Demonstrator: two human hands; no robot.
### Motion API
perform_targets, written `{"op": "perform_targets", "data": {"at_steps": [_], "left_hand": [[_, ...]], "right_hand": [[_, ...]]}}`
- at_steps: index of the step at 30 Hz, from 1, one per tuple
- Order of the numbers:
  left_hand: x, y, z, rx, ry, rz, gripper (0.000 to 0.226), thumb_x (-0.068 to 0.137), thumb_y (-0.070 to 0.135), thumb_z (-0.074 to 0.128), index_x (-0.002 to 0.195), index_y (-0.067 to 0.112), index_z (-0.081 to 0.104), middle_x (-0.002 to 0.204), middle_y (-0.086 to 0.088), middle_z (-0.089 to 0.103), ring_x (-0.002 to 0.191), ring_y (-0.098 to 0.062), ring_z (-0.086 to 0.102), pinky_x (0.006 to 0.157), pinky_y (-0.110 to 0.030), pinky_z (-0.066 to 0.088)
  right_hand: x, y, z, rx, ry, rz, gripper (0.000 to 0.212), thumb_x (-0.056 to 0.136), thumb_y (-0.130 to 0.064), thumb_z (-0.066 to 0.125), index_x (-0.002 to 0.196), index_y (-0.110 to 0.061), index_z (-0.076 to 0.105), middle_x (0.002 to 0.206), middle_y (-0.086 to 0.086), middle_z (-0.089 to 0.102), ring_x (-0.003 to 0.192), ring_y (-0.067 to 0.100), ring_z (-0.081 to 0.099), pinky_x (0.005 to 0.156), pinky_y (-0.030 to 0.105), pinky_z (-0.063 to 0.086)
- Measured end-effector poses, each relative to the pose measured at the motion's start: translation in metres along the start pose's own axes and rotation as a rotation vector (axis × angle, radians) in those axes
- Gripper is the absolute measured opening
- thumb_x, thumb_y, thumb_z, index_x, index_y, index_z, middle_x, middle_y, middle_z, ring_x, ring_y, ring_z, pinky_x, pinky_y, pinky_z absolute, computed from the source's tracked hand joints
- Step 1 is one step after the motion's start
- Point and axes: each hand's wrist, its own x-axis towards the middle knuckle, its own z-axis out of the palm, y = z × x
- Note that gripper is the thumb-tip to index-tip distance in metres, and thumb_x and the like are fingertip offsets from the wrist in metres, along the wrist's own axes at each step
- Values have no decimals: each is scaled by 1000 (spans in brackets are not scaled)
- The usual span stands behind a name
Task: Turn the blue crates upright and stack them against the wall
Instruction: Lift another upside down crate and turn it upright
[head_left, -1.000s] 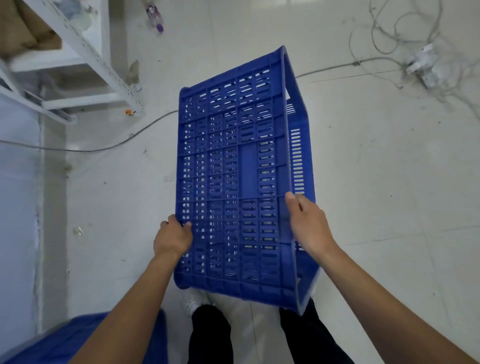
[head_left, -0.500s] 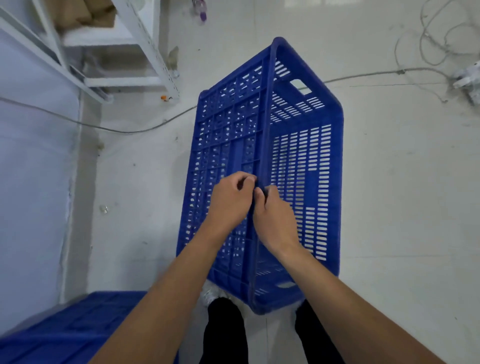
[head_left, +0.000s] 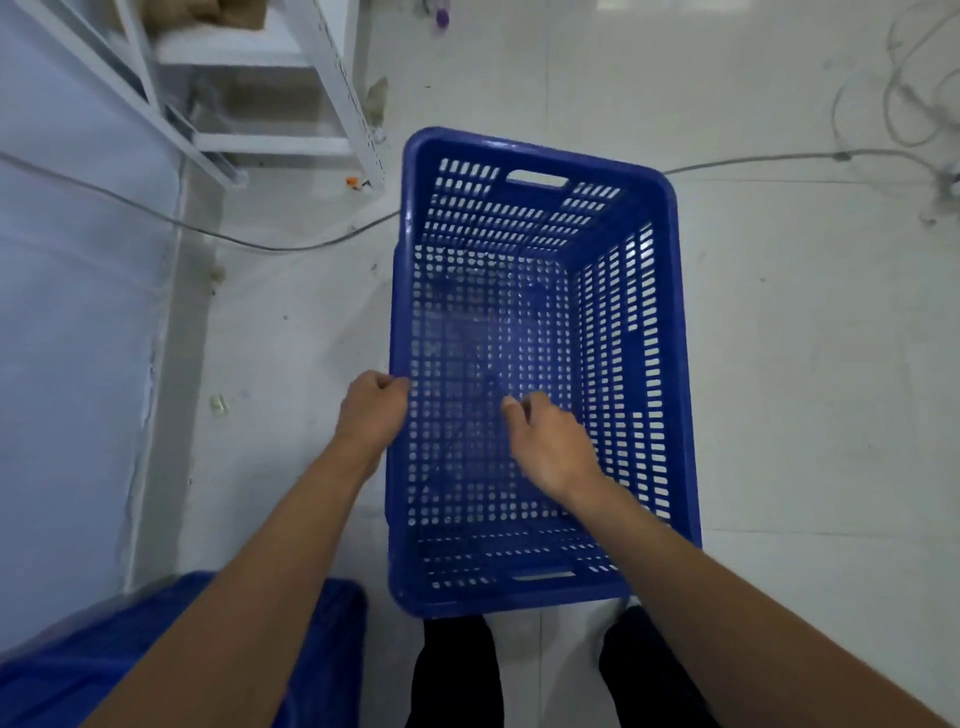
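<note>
A blue perforated crate (head_left: 670, 332) is upright in front of me with its open top facing the camera, its slotted walls and holed floor visible. My left hand (head_left: 371, 408) is closed on the crate's left rim about halfway along. My right hand (head_left: 550, 441) hovers over the inside of the crate with fingers loosely curled, holding nothing. More blue crate plastic (head_left: 78, 670) shows at the bottom left corner, partly hidden by my left forearm.
A pale wall (head_left: 67, 312) runs down the left side. A white metal shelf frame (head_left: 322, 78) stands at the top left. A grey cable (head_left: 291, 244) crosses the tiled floor behind the crate, and tangled wires (head_left: 904, 109) lie at the top right. My dark trouser legs (head_left: 457, 675) are below.
The crate has rolled from bottom-up, through standing on its side, to upright with its opening facing me. My right hand has left the rim and is now over the inside.
</note>
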Motion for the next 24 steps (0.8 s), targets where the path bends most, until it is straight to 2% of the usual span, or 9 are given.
{"op": "perform_targets", "data": {"at_steps": [2,4,7,11,14,17,20,22,24], "left_hand": [[16,-19,-7,-45,-12,-51,23,84,25,51,89,6,62,96,-12,71,87,-28,68,91,-55,55],[28,-35,-9,-70,-3,-107,27,88,15,44,94,1,67,103,-17,72,88,-29,67,93,-55,55],[37,-46,-11,-89,0,-164,33,93,9,42,106,-6,68,108,-20,72,89,-29,65,93,-52,56],[43,-51,-11,-104,-16,-200,30,100,11,42,103,2,71,102,-14,72,89,-26,65,79,-38,59],[51,-58,-12,-127,-19,-196,29,100,11,42,92,11,70,100,-11,73,86,-23,65,69,-32,55],[58,-64,-10,-152,-4,-193,28,101,13,42,90,17,68,98,-7,71,88,-23,65,68,-31,54],[62,-66,-10,-130,0,-182,29,103,14,39,88,23,62,95,-5,68,87,-22,63,65,-30,52],[68,-69,-13,-121,-25,-188,24,102,15,41,95,22,62,99,-6,69,87,-21,64,66,-29,52],[73,-68,-18,-93,-27,-179,22,101,16,43,110,18,63,107,-7,70,94,-22,65,71,-29,52]], "right_hand": [[12,23,-10,-52,36,30,43,102,-51,31,99,-14,53,88,5,63,78,25,60,72,39,50],[25,45,-23,-87,73,67,39,103,-47,34,102,-13,51,92,6,63,80,25,59,70,36,45],[42,74,-49,-141,121,141,35,103,-40,38,110,-9,53,96,6,60,83,25,55,71,34,40],[58,101,-80,-178,158,280,29,100,-29,41,112,-6,53,101,10,59,83,27,51,73,33,37],[68,117,-93,-91,192,362,32,98,-30,44,118,-5,51,114,13,61,91,28,55,80,37,45],[76,122,-100,26,182,395,48,96,-35,48,136,-8,45,133,13,56,113,31,56,96,43,46],[85,121,-101,189,122,406,50,95,-36,49,140,-16,41,133,9,56,114,28,57,99,46,47],[90,118,-100,278,103,414,51,94,-36,51,141,-20,39,130,8,58,110,27,59,100,49,48],[95,116,-99,321,99,422,51,95,-34,52,142,-21,37,126,5,58,107,25,60,95,44,49]]}}
